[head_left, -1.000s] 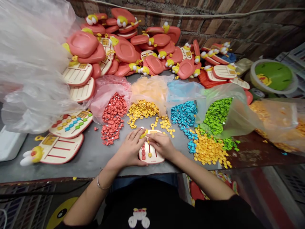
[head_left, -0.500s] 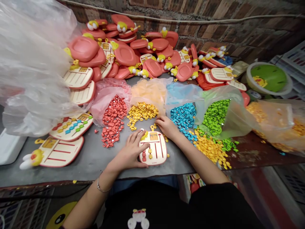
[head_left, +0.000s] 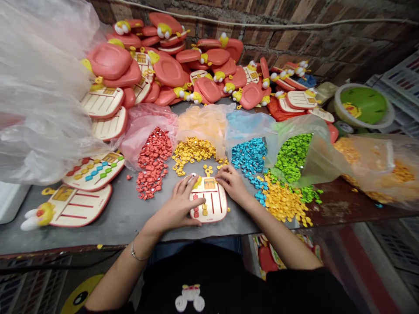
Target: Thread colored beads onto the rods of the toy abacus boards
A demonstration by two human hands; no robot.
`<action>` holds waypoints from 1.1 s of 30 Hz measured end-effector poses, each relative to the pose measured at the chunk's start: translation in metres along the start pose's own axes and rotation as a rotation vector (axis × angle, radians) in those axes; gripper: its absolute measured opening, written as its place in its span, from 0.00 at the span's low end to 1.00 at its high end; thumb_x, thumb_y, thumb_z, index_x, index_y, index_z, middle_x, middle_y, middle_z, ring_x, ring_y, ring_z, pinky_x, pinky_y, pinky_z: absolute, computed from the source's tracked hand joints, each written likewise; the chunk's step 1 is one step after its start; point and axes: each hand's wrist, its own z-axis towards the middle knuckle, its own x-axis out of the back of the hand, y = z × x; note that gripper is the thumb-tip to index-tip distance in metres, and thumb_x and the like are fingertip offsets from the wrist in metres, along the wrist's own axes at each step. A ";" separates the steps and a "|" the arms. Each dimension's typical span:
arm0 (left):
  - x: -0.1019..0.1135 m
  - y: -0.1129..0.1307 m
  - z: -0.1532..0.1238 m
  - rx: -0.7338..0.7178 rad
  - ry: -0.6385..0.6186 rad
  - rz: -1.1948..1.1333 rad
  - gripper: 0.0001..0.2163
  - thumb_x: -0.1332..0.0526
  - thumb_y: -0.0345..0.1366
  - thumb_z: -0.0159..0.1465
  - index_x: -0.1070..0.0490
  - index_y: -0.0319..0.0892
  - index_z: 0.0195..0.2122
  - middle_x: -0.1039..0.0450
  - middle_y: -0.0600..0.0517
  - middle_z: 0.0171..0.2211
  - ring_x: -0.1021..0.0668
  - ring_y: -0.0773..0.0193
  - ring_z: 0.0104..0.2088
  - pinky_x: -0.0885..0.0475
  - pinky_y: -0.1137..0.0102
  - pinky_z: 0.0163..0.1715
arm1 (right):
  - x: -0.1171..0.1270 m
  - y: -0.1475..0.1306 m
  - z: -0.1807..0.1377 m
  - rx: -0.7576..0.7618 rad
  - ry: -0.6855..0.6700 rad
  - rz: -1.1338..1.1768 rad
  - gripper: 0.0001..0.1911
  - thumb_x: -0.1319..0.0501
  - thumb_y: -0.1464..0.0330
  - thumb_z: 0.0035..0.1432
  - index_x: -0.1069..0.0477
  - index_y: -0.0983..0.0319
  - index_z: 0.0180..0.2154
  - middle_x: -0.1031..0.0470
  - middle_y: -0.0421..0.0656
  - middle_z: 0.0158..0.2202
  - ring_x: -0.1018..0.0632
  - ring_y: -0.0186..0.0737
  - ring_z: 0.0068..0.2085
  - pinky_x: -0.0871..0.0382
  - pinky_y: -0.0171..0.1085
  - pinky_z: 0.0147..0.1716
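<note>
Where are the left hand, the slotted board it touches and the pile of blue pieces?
Left hand (head_left: 177, 206), head view: back of the hand.
Slotted board (head_left: 216, 203), head view: bare cream face.
Pile of blue pieces (head_left: 249, 155), head view: middle of the heap.

Left hand (head_left: 178, 206): spreading wide, palm turning down, its back facing up.
Left fingers (head_left: 181, 186): fanning forward, the index finger (head_left: 197, 203) slanting off toward the person's right.
Left thumb (head_left: 193, 222): stretching out on the side nearest the body, standing well apart from the fingers.
Left forearm (head_left: 122, 266): running bare, angling forward and inward.
Right hand (head_left: 232, 185): arching near the left one, back showing.
Right fingers (head_left: 223, 171): bending and pointing leftward, their tips gathering close; whether they are pinching anything, I'm not managing to tell.
Right forearm (head_left: 278, 235): slanting inward, also showing bare.
</note>
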 end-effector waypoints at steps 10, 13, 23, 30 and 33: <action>-0.003 -0.002 0.002 0.069 -0.003 0.030 0.36 0.29 0.55 0.48 0.35 0.43 0.54 0.57 0.37 0.69 0.54 0.40 0.68 0.50 0.46 0.62 | -0.004 -0.024 -0.036 0.012 -0.022 0.050 0.08 0.43 0.69 0.64 0.25 0.58 0.41 0.24 0.45 0.36 0.23 0.42 0.38 0.28 0.42 0.39; -0.005 -0.003 0.002 0.086 -0.012 0.033 0.42 0.29 0.57 0.46 0.37 0.40 0.57 0.55 0.35 0.68 0.53 0.40 0.68 0.51 0.48 0.63 | -0.019 -0.031 -0.028 0.000 0.004 0.109 0.10 0.39 0.68 0.62 0.26 0.58 0.45 0.21 0.46 0.40 0.22 0.44 0.40 0.28 0.44 0.42; -0.004 -0.003 0.002 0.080 0.000 0.030 0.38 0.29 0.55 0.47 0.35 0.45 0.56 0.56 0.38 0.69 0.54 0.40 0.68 0.50 0.46 0.62 | 0.000 -0.017 0.022 0.061 -0.150 0.166 0.10 0.41 0.70 0.63 0.25 0.59 0.45 0.22 0.45 0.40 0.22 0.40 0.40 0.28 0.40 0.41; 0.001 -0.001 0.000 0.034 -0.007 0.013 0.29 0.30 0.54 0.51 0.30 0.46 0.50 0.62 0.39 0.69 0.56 0.37 0.67 0.50 0.43 0.61 | -0.009 0.018 0.078 0.308 -0.370 -0.159 0.10 0.41 0.77 0.59 0.22 0.62 0.32 0.23 0.47 0.38 0.24 0.42 0.41 0.28 0.41 0.43; 0.001 -0.001 0.000 0.033 -0.007 0.011 0.29 0.30 0.54 0.51 0.30 0.45 0.50 0.62 0.38 0.69 0.55 0.36 0.67 0.49 0.43 0.60 | 0.002 0.020 0.070 0.278 -0.250 -0.096 0.08 0.42 0.74 0.61 0.23 0.61 0.36 0.24 0.47 0.39 0.23 0.42 0.41 0.27 0.41 0.43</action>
